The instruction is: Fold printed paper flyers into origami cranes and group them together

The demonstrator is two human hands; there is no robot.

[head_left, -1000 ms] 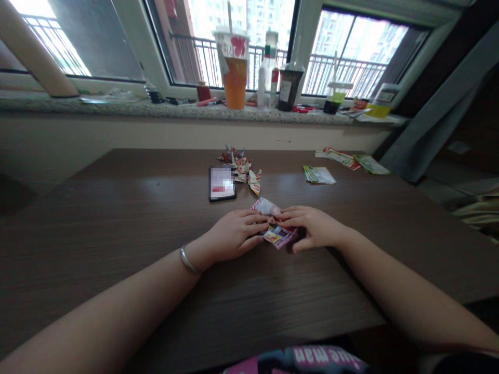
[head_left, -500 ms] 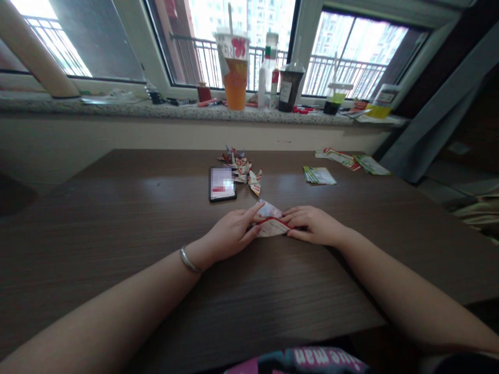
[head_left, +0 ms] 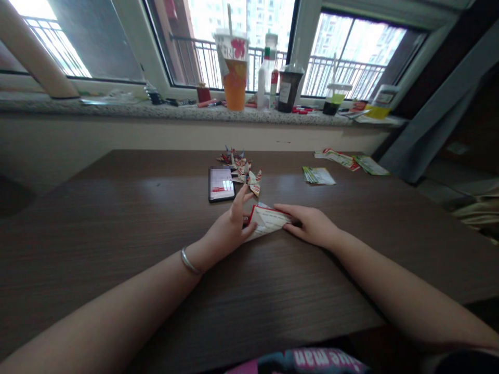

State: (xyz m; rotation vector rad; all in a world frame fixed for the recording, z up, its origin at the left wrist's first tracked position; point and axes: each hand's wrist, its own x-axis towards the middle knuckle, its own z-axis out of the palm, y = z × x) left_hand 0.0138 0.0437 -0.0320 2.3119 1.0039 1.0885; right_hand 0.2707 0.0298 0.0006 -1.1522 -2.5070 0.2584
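A folded piece of printed paper (head_left: pixel 268 220), white with a red edge, lies on the dark wooden table (head_left: pixel 117 218) in front of me. My left hand (head_left: pixel 228 229) pinches its left corner, with the forefinger raised. My right hand (head_left: pixel 310 224) presses flat on its right part, fingers pointing left. A silver bangle (head_left: pixel 188 261) circles my left wrist. Just beyond the hands lies a phone (head_left: pixel 221 184) with its screen lit, and next to it a heap of small folded paper figures (head_left: pixel 244 170).
Stacks of printed leaflets (head_left: pixel 318 175) and more leaflets (head_left: pixel 353 160) lie at the table's far right. The stone windowsill (head_left: pixel 117 110) holds an orange drink cup (head_left: pixel 234 70), a bottle (head_left: pixel 266 71), a dark cup (head_left: pixel 289 85) and small clutter. A grey curtain (head_left: pixel 436 114) hangs at right.
The paper has been folded over, so its white side with the red edge now faces up. My left forefinger has lifted; my right hand has flattened on the paper.
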